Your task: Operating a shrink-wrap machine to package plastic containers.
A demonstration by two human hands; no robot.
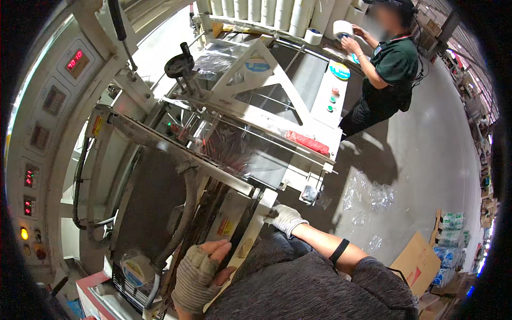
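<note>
1. Down by the machine's near corner, the person's left hand (198, 276) in a fingerless glove rests on the edge of a long pale panel (246, 234), thumb over the top, fingers curled against it, closed on the panel as far as I can see
2. Right hand (284, 217), in a white glove, is further up the same panel, fingers bent and together, pressing on its upper end; whether they wrap around the edge, I cannot tell
3. That panel lies at the front of the wrapping machine (256, 122), just beside the grey ribbed hose (188, 205) and below the clear plastic film (242, 152)
4. Its long axis runs from lower left, near the left hand, up to the right toward the white glove; the upper end points at the machine's corner bracket
5. To do this well, I'd judge both hands should push evenly along that line, keeping the panel flat and the fingers out of the gap by the dark slot
6. A co-worker (386, 74) stands well apart at the far end, handling a white roll (341, 28)
</note>
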